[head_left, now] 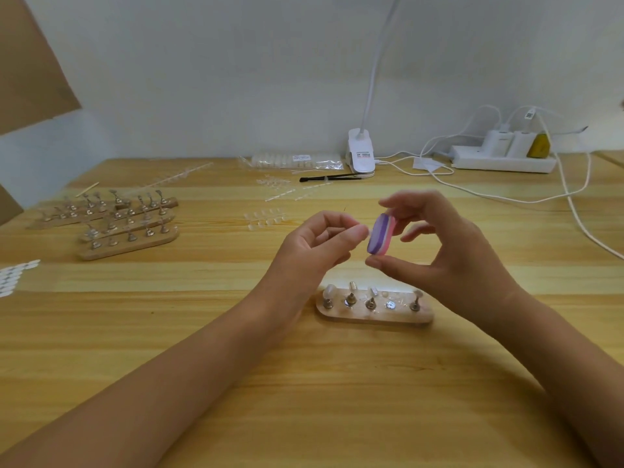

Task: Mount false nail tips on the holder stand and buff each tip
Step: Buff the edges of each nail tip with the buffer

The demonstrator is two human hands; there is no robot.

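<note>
The right hand (449,251) pinches the buffer block (381,238) upright, just right of the left hand (314,244), whose curled fingers hide any contents.

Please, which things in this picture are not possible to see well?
Head view only:
- What the left hand pinches: its own fingers hide it.
- Far side of the buffer block: the right hand covers it.
- Label on the lamp clip: too small.
- The white ovals, left: cut by the edge.

A home nail-craft desk, it seemed: wooden table (304,383), clip lamp (361,153) and power strip (503,162) beyond the gripped buffer (381,234), spare holder stands (128,221) left of it.
</note>
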